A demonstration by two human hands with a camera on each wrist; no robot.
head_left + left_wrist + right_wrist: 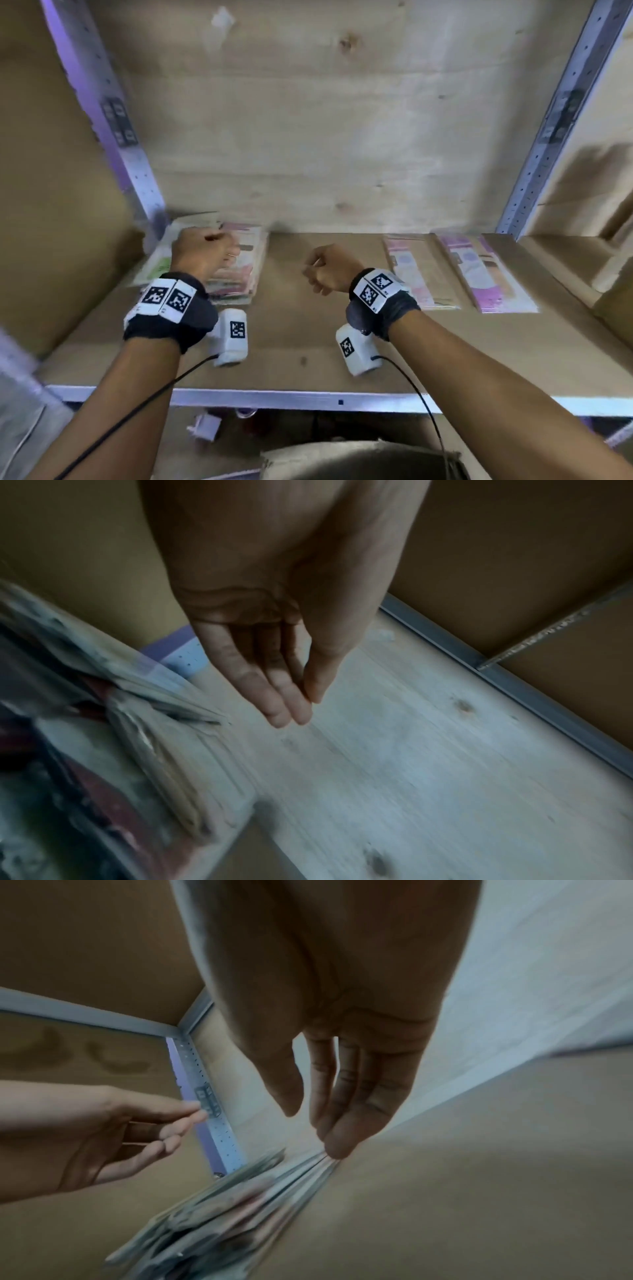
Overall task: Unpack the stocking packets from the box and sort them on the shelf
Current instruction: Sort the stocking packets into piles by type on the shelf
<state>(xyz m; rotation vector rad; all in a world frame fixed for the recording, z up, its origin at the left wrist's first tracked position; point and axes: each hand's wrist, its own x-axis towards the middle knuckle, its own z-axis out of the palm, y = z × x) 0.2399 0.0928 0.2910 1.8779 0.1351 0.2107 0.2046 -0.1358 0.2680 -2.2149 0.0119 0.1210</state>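
A stack of stocking packets (pixel 239 270) lies at the back left of the cardboard-lined shelf (pixel 308 342). My left hand (pixel 209 248) hovers over this stack with its fingers straight and relaxed; in the left wrist view the hand (pixel 303 710) holds nothing and the stack (pixel 113 737) lies just beside it. My right hand (pixel 322 270) hangs over the bare middle of the shelf. The right wrist view shows that hand (pixel 313 1133) empty, fingers loosely extended near the stack's (pixel 222 1204) far edge. Two separate packet piles, pale pink (pixel 419 274) and purple-pink (pixel 486 274), lie at the right.
Perforated metal uprights (pixel 137 164) (pixel 548 137) frame the bay, with a plywood back wall (pixel 325 120). Cardboard fills the left side (pixel 51 205) and cardboard pieces sit at the right (pixel 603 240). A metal rail (pixel 308 399) edges the shelf front. A cardboard rim (pixel 359 455) shows below.
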